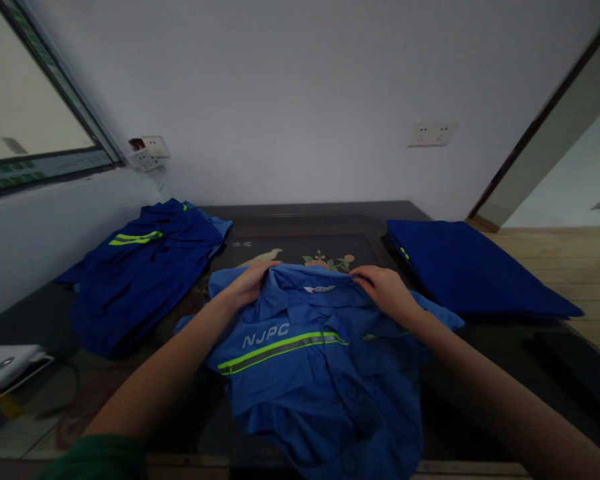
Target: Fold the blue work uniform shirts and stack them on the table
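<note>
A blue work shirt [290, 380] lies spread on the dark table, front side up, its lower part reaching over the near edge. It bears the letters NJPC and a yellow-green and grey reflective stripe across the chest. My left hand [253, 283] grips the shirt at the left end of the collar, fingers closed on the cloth. At the collar's right end, my right hand [383, 288] pinches the fabric between thumb and fingers. A white label shows inside the collar between both hands.
Crumpled dark blue garments [150, 267] lie at the table's left. A flat, folded blue garment [475, 267] rests on the right. A white device with a cable [10, 365] sits at the left edge. The dark table [300, 223] has a printed bird-and-flower pattern and meets the wall.
</note>
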The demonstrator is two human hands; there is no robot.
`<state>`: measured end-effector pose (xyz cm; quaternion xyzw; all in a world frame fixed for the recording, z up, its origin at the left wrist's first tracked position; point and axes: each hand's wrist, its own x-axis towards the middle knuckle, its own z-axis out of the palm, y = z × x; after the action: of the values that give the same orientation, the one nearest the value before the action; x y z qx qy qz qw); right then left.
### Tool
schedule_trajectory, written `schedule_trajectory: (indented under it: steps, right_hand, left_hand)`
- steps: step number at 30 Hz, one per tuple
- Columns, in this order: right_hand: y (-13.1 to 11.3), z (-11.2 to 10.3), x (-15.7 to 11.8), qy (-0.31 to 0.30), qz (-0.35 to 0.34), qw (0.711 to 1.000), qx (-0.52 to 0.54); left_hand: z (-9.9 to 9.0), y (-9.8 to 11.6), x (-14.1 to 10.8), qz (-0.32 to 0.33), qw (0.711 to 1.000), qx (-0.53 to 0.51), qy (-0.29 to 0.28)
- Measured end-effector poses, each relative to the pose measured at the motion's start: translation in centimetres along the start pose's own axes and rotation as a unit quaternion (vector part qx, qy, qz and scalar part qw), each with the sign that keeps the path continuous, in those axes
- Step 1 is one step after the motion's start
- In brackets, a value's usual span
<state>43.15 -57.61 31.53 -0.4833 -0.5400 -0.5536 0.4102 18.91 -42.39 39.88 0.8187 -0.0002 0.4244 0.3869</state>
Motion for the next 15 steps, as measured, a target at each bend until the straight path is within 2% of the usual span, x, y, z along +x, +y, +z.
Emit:
schedule_trajectory:
  steps: [3, 5, 7, 9, 12, 14, 15]
  right_hand:
    - [0.9, -1.2, 0.0, 0.012, 0.008, 0.999, 0.029]
    - [1.1, -1.6, -0.1, 0.002, 0.009, 0.999, 0.036]
    - [1.2, -1.6, -0.3, -0.012, 0.011, 0.999, 0.034]
    - [1.2, -1.6, -0.5, -0.027, 0.013, 0.999, 0.032]
    - [1.1, -1.7, -0.4, -0.041, 0.012, 0.999, 0.025]
    - [1.1, -1.9, -0.2, -0.052, 0.013, 0.998, 0.013]
    - [1.0, -2.0, -0.1, -0.059, 0.014, 0.998, 0.004]
  left_hand:
    - [0.2, 1.1, -0.9, -0.026, 1.0, 0.003, -0.009]
    - [0.2, 1.6, -1.4, 0.018, 0.997, 0.074, -0.023]
    - [0.1, 2.0, -1.9, 0.083, 0.979, 0.183, -0.038]
    - [0.2, 2.2, -2.4, 0.146, 0.934, 0.325, -0.026]
    - [0.5, 2.2, -3.1, 0.222, 0.823, 0.522, 0.023]
    - [0.7, 2.1, -3.5, 0.252, 0.759, 0.598, 0.045]
    - [0.7, 2.1, -3.6, 0.26, 0.737, 0.622, 0.051]
